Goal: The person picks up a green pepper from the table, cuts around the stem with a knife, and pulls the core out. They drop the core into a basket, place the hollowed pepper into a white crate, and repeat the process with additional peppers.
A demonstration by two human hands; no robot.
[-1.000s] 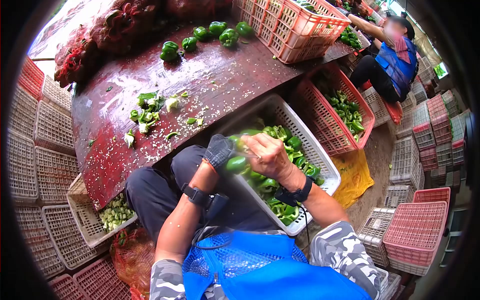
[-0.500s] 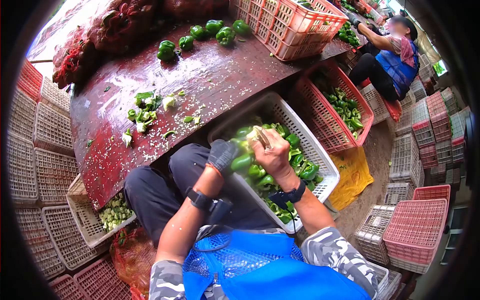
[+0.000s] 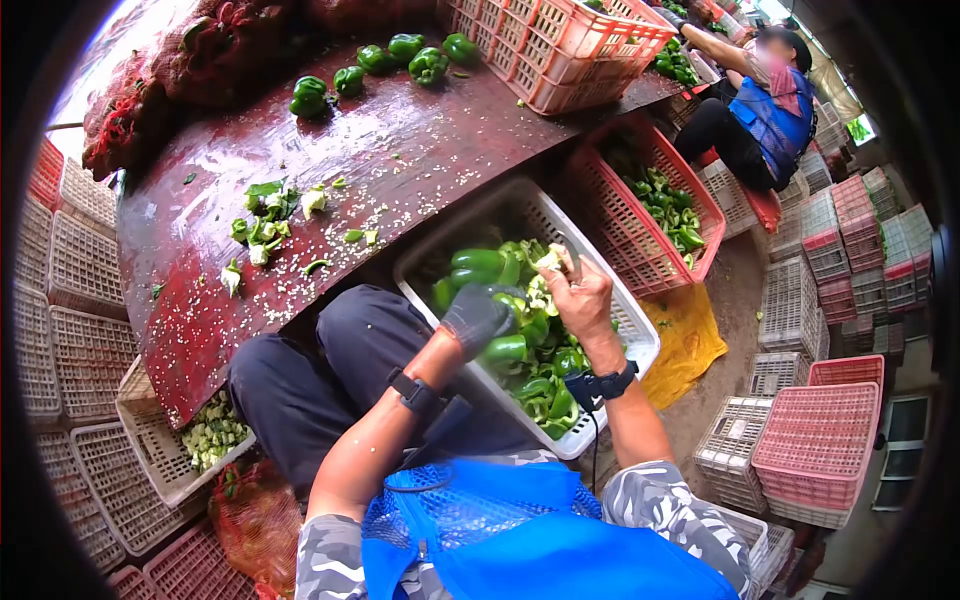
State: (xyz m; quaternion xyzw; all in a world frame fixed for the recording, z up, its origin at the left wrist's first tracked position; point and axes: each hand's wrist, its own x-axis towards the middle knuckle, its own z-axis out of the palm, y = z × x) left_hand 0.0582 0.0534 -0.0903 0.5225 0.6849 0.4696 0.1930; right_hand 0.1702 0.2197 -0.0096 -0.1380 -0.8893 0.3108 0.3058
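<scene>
My left hand (image 3: pixel 478 316), in a dark glove, grips a green pepper (image 3: pixel 506 349) over the white crate (image 3: pixel 612 283) on my lap. The crate is filled with cut green peppers. My right hand (image 3: pixel 582 296), bare, is raised just above the crate and pinches a pale pepper core (image 3: pixel 549 260) together with a small blade. Both wrists carry black bands.
A dark red table (image 3: pixel 400 150) ahead holds whole peppers (image 3: pixel 310 96), pepper scraps (image 3: pixel 268 215) and a red crate (image 3: pixel 560 45). A red crate of cut peppers (image 3: pixel 665 205) stands at right. Another person (image 3: pixel 755 105) sits beyond. A white crate of cores (image 3: pixel 185 440) lies at left. Stacked crates surround.
My right hand pulled the core out of the pepper and lifted it up and to the right. The left hand stayed on the pepper and sank slightly toward the crate.
</scene>
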